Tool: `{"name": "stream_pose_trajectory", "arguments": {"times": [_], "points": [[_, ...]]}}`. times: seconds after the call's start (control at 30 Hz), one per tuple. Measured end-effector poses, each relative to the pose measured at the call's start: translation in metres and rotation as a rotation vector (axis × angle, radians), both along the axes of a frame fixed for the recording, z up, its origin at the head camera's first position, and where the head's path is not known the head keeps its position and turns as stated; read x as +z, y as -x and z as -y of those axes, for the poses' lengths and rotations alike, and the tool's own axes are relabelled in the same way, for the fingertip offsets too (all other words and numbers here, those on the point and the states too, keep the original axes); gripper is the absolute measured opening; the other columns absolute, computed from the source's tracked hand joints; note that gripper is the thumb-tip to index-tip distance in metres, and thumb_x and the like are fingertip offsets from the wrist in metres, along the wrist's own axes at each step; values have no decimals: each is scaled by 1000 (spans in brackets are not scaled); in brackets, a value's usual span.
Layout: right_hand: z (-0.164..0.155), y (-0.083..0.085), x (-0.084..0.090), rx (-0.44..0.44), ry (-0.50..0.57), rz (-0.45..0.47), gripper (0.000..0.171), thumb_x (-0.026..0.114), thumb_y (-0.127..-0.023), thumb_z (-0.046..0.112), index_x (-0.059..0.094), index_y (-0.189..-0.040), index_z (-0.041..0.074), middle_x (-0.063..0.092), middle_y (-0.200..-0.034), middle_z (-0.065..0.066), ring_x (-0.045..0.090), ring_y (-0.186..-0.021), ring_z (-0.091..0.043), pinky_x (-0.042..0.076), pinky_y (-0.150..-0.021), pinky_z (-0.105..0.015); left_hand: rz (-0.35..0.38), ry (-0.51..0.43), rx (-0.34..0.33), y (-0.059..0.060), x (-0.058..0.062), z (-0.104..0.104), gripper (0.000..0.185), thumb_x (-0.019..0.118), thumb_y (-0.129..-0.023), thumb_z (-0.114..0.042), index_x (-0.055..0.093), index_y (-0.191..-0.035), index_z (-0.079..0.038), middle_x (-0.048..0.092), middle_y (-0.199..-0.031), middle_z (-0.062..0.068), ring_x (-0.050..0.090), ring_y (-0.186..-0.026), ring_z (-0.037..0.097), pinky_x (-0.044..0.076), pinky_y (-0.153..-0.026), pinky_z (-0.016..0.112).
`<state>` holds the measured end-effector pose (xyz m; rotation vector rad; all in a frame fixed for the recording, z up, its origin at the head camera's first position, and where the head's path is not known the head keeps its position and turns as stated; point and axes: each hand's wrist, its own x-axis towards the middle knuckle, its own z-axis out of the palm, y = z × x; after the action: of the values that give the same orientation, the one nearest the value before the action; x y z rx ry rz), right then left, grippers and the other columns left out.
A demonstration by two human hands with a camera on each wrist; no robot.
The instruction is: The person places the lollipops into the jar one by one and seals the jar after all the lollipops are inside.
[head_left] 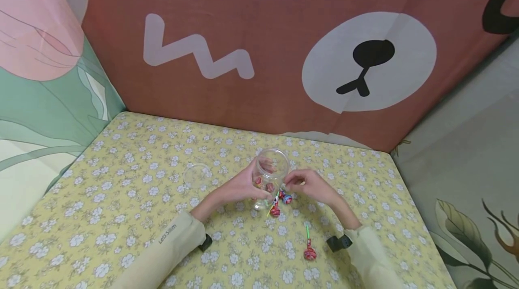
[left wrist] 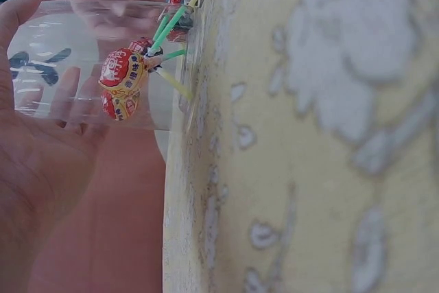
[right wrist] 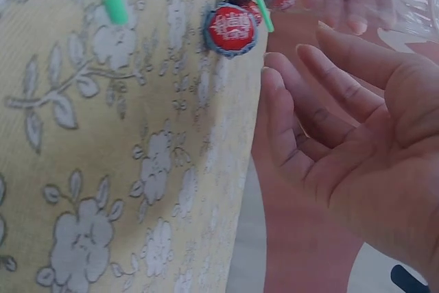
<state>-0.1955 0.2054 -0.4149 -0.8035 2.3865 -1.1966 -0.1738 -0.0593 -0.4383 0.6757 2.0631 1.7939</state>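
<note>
The left hand (head_left: 243, 185), near the middle of the head frame, curls round the clear jar (head_left: 270, 176), its thumb on the near side and its fingers behind. The right hand (head_left: 310, 185), just right of the jar, is loosely bent and pinches nothing that shows; in the right wrist frame its fingers lie apart with a bare palm.

A firm but light hold low on the jar seems best, since smooth plastic could slip or flex if squeezed. Keeping the mouth clear of fingers would leave the right hand room, and a lollipop is probably easiest handled by its stick.

The jar lies within the left hand and near the right fingertips; whether they touch it, I cannot tell. Inside, low down, sit the jar lollipops (head_left: 269, 187), heads up and sticks toward the base in the left wrist frame. The loose lollipops (head_left: 275, 210) lie close by, below the right fingertips in the head frame. The lone lollipop (head_left: 310, 252) rests lower right of centre, well apart from the jar. A clear lid (head_left: 197, 175) lies left of centre on the flowered surface (head_left: 134, 217).
</note>
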Motion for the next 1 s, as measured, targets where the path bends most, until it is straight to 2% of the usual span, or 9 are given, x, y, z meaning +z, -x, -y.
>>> {"name": "stream_pose_trajectory", "arguments": {"times": [0.23,0.43,0.77,1.0], "points": [[1,1,-7,49,-53,45,11,67,-95,-2,73,-104,-3,74,-91,-10,71,-84,-24,59,-74,-40,-2,16,8,0,-1,0,92,85,-82,-16,31,-156,-13,50,-146,7,48,-136,21,43,-108,51],[3,0,-11,73,-69,55,12,74,-89,-3,72,-101,-6,74,-91,-13,71,-81,-18,59,-72,-31,-10,20,16,0,0,0,91,85,-81,-15,32,-155,-14,51,-145,5,48,-136,20,42,-109,51],[7,0,-12,51,-147,63,21,84,-84,3,71,-101,2,70,-94,-5,67,-85,-16,57,-77,-30,8,25,12,-1,0,1,90,84,-83,-17,32,-156,-20,51,-144,1,48,-137,21,46,-104,48],[8,2,-16,58,-170,51,24,85,-82,2,69,-100,5,67,-94,-3,64,-84,-15,56,-77,-31,9,28,7,-2,1,2,90,84,-83,-20,31,-156,-25,50,-145,0,47,-137,22,49,-99,48]]}}
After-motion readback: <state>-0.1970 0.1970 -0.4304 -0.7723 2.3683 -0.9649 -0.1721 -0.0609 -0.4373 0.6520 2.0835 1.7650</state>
